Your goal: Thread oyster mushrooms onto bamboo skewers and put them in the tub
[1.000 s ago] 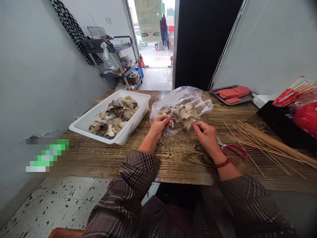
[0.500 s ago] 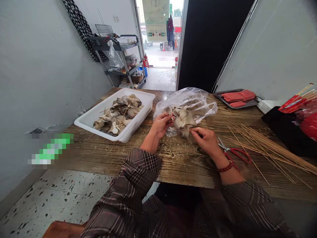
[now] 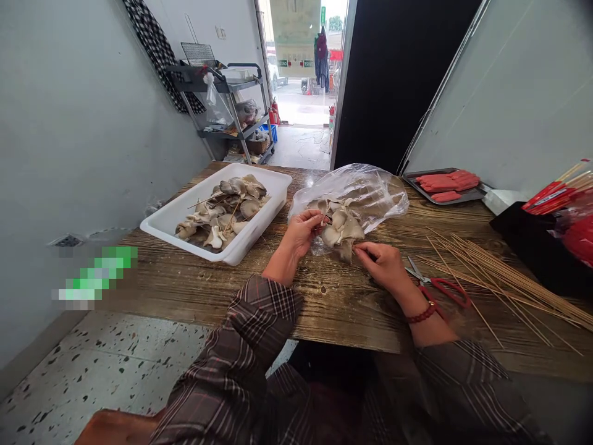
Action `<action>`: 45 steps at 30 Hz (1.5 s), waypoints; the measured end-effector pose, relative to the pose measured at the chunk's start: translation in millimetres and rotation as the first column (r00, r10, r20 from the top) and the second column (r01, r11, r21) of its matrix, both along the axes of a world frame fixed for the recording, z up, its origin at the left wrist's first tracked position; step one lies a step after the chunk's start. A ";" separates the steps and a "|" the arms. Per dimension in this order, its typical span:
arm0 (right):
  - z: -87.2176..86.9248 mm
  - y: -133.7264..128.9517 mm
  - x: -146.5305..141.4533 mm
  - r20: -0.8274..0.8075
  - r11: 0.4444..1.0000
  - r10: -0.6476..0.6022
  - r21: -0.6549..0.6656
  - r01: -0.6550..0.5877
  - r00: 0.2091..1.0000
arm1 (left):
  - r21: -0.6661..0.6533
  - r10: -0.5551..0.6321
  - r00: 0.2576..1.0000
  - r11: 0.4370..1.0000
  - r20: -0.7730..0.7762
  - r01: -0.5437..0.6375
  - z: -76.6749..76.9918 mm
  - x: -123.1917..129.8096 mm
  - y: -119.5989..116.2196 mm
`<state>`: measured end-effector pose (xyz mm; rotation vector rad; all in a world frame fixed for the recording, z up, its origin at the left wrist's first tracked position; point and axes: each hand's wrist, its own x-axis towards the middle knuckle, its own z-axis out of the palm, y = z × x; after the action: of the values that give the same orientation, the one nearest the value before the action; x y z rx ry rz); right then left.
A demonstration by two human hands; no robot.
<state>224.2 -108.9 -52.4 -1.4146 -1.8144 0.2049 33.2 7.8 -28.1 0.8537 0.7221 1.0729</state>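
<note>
A cluster of grey-beige mushrooms [image 3: 341, 227] hangs between my hands, in front of a clear plastic bag [image 3: 370, 185]. My left hand [image 3: 303, 232] is pinched at the left side of the cluster. At its lower right edge, my right hand [image 3: 382, 262] has thumb and fingers pressed together; whatever sits between them is too small to make out. More mushrooms [image 3: 231, 207], with thin sticks among them, lie in a white plastic tub [image 3: 241, 250] to the left.
Red-handled scissors [image 3: 445, 290] lie beside my right wrist, with loose wooden skewers [image 3: 504, 272] further right. Behind are a dark tray [image 3: 463, 196] of pink-red sticks and a black holder [image 3: 532, 247] with red-wrapped items. A wheeled shelf [image 3: 231, 93] stands beyond the table.
My left fingers have shifted slightly right, closer against the mushroom cluster. A pale mushroom piece by their tips is no longer raised there. My right hand has moved only slightly left.
</note>
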 end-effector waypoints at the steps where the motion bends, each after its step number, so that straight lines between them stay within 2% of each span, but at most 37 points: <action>1: -0.3 0.2 0.2 0.000 1.000 0.003 0.005 -0.003 1.000 | -0.005 -0.003 1.000 1.000 0.001 0.003 -0.1 0.2 -0.3; 8: -2.3 1.4 0.7 -0.006 1.000 -0.017 0.008 0.017 1.000 | -0.011 -0.012 1.000 1.000 0.018 0.012 2.8 1.3 -2.2; 16: -0.1 -0.5 -1.2 -0.006 1.000 -0.013 0.011 0.013 1.000 | -0.009 0.086 0.996 0.996 -0.022 -0.086 1.7 2.1 -0.5; 28: -0.7 0.2 -0.1 0.002 0.999 -0.032 -0.014 0.032 0.999 | 0.120 0.114 0.990 0.987 -0.082 -0.104 3.3 6.3 -5.7; 35: 0.5 -1.3 -1.4 -0.002 1.000 -0.020 0.000 0.020 1.000 | 0.125 0.180 0.974 0.979 -0.135 -0.164 4.5 6.5 -5.9; 45: 0.3 -0.1 -1.4 -0.002 0.999 -0.033 -0.018 0.033 0.999 | 0.227 0.203 0.956 0.962 -0.213 -0.154 3.4 8.6 -8.3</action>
<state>222.8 -109.0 -52.1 -1.4548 -1.7901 0.2061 41.8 -0.5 -24.7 1.1245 0.9092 1.2380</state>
